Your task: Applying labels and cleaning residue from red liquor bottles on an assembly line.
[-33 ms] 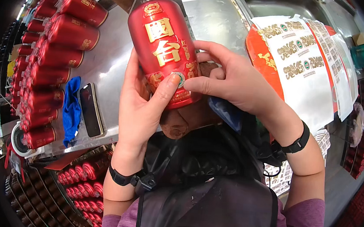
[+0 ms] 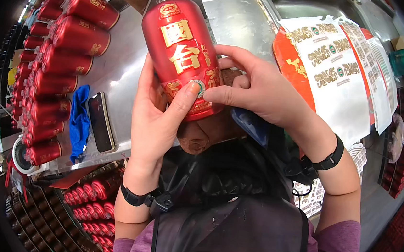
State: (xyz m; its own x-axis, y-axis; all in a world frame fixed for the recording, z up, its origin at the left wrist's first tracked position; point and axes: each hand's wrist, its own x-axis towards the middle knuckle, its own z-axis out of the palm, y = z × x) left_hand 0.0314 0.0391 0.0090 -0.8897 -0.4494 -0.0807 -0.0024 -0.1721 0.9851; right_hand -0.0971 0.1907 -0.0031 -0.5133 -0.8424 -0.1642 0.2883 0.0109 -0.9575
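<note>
A red bottle with raised gold characters lies tilted in front of me, its neck end pointing away. My left hand is closed around its lower left side, the thumb lying on the front. Beside that thumb tip is a small round green-and-white sticker on the lower part of the bottle. From the right, my right hand grips the bottle, its thumb tip at the sticker's right edge and its forefinger along the side. The bottle's underside is hidden. Below its base shows a brown wrapped pad.
Red bottles stand in rows along the left of the metal table. A blue cloth and a phone lie nearer. White sticker sheets rest over a red piece on the right; a green container stands beyond.
</note>
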